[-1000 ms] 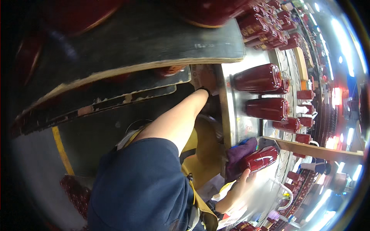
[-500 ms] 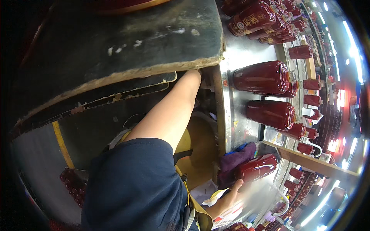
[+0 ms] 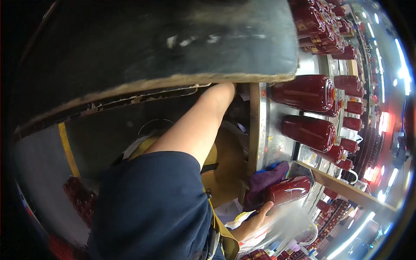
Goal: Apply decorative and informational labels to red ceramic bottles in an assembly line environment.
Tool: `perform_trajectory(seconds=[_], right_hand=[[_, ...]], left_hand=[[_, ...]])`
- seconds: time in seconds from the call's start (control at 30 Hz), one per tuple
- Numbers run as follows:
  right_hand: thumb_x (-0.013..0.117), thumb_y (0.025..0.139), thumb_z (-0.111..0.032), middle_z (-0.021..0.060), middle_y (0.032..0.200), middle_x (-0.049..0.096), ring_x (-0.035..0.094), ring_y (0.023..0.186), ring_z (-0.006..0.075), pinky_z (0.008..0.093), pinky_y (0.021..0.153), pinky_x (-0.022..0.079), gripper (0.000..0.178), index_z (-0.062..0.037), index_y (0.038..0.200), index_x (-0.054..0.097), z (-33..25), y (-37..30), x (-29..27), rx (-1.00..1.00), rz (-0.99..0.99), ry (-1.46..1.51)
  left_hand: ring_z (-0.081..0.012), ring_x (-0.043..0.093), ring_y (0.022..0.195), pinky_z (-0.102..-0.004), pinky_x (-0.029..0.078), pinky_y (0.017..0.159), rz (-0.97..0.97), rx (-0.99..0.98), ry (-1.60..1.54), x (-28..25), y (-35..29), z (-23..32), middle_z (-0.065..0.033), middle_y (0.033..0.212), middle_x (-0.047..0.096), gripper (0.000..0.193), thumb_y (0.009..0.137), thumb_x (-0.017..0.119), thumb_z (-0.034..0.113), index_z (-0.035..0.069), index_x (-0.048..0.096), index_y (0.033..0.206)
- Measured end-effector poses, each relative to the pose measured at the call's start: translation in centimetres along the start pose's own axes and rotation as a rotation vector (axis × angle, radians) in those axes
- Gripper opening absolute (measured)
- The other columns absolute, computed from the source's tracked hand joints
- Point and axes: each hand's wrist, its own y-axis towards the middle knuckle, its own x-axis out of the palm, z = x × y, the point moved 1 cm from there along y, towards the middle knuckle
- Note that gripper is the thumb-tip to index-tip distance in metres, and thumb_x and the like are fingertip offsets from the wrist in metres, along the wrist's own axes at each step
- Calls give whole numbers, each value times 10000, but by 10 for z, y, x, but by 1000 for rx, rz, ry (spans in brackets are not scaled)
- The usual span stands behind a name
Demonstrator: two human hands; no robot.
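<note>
My left arm (image 3: 195, 121), in a short navy sleeve, reaches forward beneath the edge of a big dark board (image 3: 225, 52). The board hides its hand. At the lower right my right hand (image 3: 253, 223) is closed at the near end of a bottle of dark red liquid (image 3: 288, 190), its thumb on the glass; the other fingers are mostly hidden. That bottle lies tilted against a bunched purple cloth (image 3: 264, 184). Beside the hand are white printed sheets (image 3: 251, 240) and a blurred whitish patch.
More red bottles (image 3: 307, 132) stand along a metal bench (image 3: 271, 147) to the right, with a denser cluster (image 3: 320, 30) at the far end. A wooden rail (image 3: 353, 188) crosses the bench. Below my arm sits a yellowish round container (image 3: 229, 173).
The dark board's edge reaches farther right in the view and covers more of the bench. The standing bottles appear shifted slightly right. My right hand and its bottle have hardly moved.
</note>
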Motion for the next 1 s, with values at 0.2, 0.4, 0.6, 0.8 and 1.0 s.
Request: perform_trajectory(seconds=[0.2, 0.4, 0.6, 0.8, 1.0], right_hand=[[602, 1019, -509, 192, 1466, 554, 576, 1238, 312, 411, 1055, 438, 738, -8, 1539, 448, -16, -4, -10, 27, -77, -36], [571, 1027, -534, 197, 1449, 573, 584, 1224, 328, 430, 1042, 435, 716, 0, 1500, 499, -24, -6, -12, 10, -102, -120], [538, 1038, -552, 196, 1418, 592, 576, 1231, 315, 417, 1052, 414, 703, -6, 1479, 517, -14, -5, -8, -21, -39, -134], [573, 1038, -495, 194, 1347, 623, 592, 1170, 320, 416, 1039, 423, 641, 7, 1435, 555, -10, -4, -1, -40, -10, -86], [591, 1037, -456, 185, 1345, 628, 602, 1155, 296, 396, 1036, 428, 608, 2, 1435, 556, -16, -6, -7, -15, -15, -123]], left_hand=[[-335, 495, 1324, -473, 387, 1098, -44, -46, -39, -29, -10, 3, -157, 1440, 560, 410, 1011, 489, 119, 53, 573, 1406], [-336, 501, 1322, -472, 398, 1087, -95, -53, -113, -28, -3, 21, -159, 1438, 563, 402, 1021, 488, 134, 50, 573, 1405], [-337, 507, 1320, -471, 410, 1077, -203, -61, -185, -25, -29, 44, -160, 1437, 566, 395, 1032, 487, 149, 47, 574, 1404], [-338, 513, 1318, -471, 422, 1066, -300, -54, -251, -10, -48, 60, -162, 1435, 569, 390, 1042, 486, 164, 44, 574, 1402], [-339, 519, 1316, -470, 434, 1055, -366, -40, -286, -6, -56, 51, -164, 1434, 573, 385, 1052, 485, 179, 41, 574, 1401]])
